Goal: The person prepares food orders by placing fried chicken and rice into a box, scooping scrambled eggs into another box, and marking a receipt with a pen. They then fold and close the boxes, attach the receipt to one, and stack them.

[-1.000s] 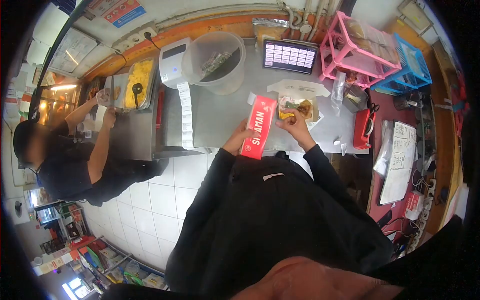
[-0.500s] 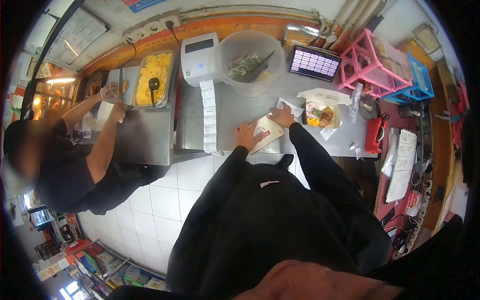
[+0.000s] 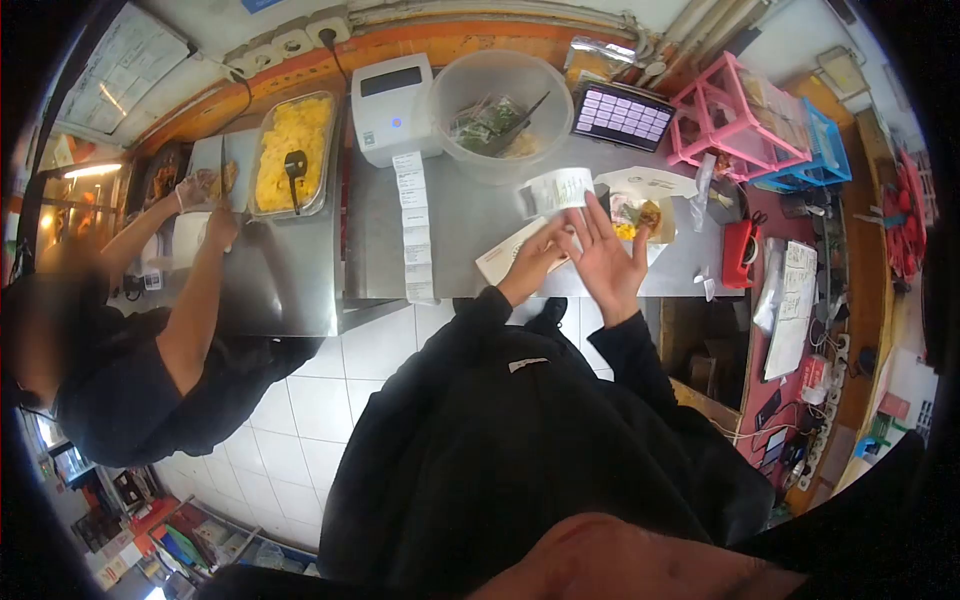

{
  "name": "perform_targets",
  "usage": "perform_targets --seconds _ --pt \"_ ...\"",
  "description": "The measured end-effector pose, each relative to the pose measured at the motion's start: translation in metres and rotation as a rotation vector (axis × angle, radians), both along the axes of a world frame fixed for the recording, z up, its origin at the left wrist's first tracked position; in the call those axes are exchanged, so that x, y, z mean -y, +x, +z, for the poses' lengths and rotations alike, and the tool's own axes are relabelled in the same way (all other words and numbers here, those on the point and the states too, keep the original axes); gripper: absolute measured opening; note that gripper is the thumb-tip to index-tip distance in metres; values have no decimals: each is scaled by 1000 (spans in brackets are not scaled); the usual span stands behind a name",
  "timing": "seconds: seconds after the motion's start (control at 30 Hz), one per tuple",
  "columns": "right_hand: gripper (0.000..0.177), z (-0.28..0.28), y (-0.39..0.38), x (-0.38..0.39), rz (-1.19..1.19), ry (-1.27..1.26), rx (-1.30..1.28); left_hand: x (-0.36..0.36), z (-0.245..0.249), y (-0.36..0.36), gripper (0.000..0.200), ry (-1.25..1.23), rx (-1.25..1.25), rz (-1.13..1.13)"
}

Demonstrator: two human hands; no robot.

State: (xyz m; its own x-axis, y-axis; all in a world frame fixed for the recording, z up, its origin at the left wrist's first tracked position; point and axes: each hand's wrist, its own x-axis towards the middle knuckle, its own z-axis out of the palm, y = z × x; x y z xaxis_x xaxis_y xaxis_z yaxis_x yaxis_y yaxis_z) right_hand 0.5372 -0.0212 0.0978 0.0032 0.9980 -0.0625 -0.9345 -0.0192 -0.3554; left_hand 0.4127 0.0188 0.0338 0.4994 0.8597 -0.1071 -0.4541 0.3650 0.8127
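Observation:
My right hand (image 3: 612, 265) is raised above the counter, palm turned up and fingers stretched out. At its fingertips is a white printed paper label (image 3: 560, 190), slightly curled. My left hand (image 3: 533, 262) is beside it, its fingers bent and drawn together against the right hand's fingers; whether they pinch anything is hidden. Below the left hand lies a closed cardboard food box (image 3: 497, 262), partly covered by that hand. Just past the right hand stands an open food box (image 3: 672, 215) holding corn, greens and a browned piece of food.
A label printer (image 3: 392, 120) trails a long printed strip (image 3: 416, 240). Nearby are a clear tub (image 3: 455, 90), a tablet (image 3: 622, 115), pink rack (image 3: 740, 120) and red tape dispenser (image 3: 738, 255). At left, a co-worker's gloved hand (image 3: 195, 190) works beside a tray of yellow food (image 3: 290, 150).
Both hands have lifted off the closed box. The right hand has turned palm up, with the label now raised at its fingertips. The left hand has moved right, against the right hand.

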Motion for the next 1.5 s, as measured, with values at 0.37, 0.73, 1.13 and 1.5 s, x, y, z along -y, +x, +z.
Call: perform_targets --seconds 0.37,0.73,1.13,1.5 --pt "45 -26 109 82 72 -293 931 -21 6 14 49 109 -373 260" --pt "25 -155 545 183 -702 -957 1235 36 -111 9 43 983 -1520 430" --pt "26 -216 631 180 -357 -946 899 32 -124 3 81 975 -1613 167" --pt "21 -183 598 176 -398 -909 1038 19 -118 3 90 957 -1621 59"
